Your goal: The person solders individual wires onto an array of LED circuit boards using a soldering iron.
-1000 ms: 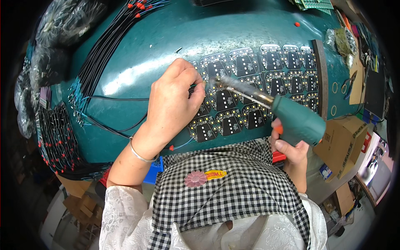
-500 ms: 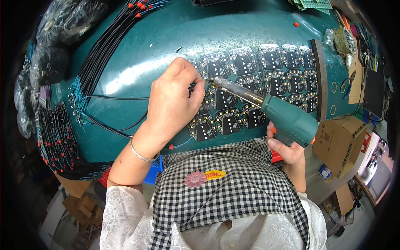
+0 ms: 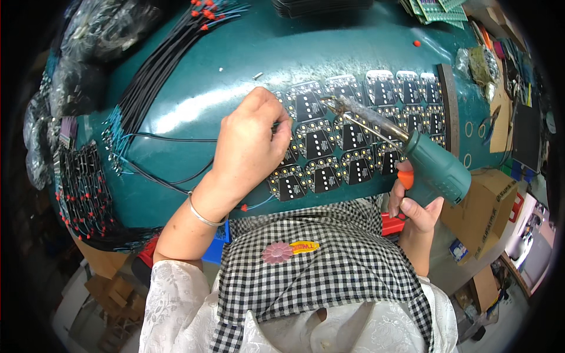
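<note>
Glossy and green, the bench is gleaming. At its front edge, the right hand is curling round a green plastic soldering gun, whose metal tip is drawing away from the left hand, apparently pausing the heating there. Left thumb and forefinger are pinching something hidden, beside black trapezoid circuit boards extending rightward.

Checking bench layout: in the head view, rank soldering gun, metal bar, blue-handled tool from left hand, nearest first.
From the left hand:
1. Soldering gun: tip to its right.
2. Metal bar: right of the boards.
3. Blue-handled tool: beyond the bar.
</note>
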Available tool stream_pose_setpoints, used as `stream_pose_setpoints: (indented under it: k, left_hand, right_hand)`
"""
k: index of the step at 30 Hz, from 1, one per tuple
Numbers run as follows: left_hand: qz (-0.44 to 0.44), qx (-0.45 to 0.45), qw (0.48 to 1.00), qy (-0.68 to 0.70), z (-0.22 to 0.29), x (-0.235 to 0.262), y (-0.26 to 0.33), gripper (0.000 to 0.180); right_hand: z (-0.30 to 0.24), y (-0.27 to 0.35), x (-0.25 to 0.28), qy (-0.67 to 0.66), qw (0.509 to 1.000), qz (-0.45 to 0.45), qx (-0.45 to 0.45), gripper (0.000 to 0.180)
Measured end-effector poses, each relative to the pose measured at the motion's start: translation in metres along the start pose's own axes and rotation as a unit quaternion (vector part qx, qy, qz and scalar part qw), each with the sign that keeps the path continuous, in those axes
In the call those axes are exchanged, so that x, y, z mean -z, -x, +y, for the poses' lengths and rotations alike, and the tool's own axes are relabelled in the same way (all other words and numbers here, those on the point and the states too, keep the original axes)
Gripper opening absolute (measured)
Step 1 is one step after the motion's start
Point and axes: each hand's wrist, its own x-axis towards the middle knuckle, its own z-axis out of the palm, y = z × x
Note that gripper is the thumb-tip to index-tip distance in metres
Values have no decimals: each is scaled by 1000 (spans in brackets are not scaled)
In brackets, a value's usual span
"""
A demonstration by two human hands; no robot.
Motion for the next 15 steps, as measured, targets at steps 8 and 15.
stream_pose_setpoints:
  k: [8,15]
  left_hand:
    - [-80,-27,996,-31,0,34,-1,16]
    - [155,-27,980,-124,-41,66,-86,14]
  right_hand:
    - [-6,2,-1,44,998,24,32,63]
    - [-3,0,2,50,996,30,74,61]
